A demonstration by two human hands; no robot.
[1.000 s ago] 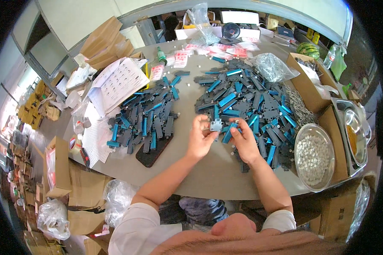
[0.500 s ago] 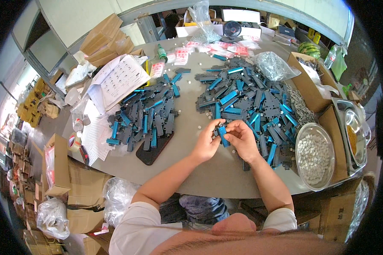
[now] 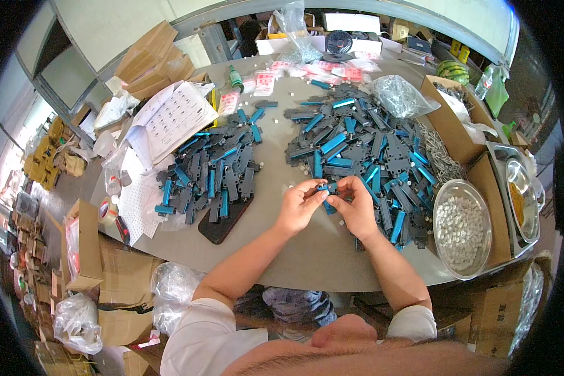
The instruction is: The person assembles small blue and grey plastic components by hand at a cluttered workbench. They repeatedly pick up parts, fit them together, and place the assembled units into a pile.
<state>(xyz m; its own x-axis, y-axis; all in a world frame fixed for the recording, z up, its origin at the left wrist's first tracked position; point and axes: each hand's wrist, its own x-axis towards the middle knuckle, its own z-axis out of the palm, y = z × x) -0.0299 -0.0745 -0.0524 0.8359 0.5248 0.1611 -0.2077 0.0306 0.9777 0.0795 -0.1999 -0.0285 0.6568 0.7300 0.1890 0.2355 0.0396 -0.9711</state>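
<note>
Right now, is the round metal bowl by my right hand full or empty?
Partly full. The metal bowl holds a layer of small white pieces over most of its bottom, with bare metal showing round its rim.

Both forearms are bare from the short white sleeves (image 3: 213, 332) down. The left hand (image 3: 299, 207), at 12 o'clock of its sleeve, and the right hand (image 3: 356, 210) show no gloves or rings.
</note>
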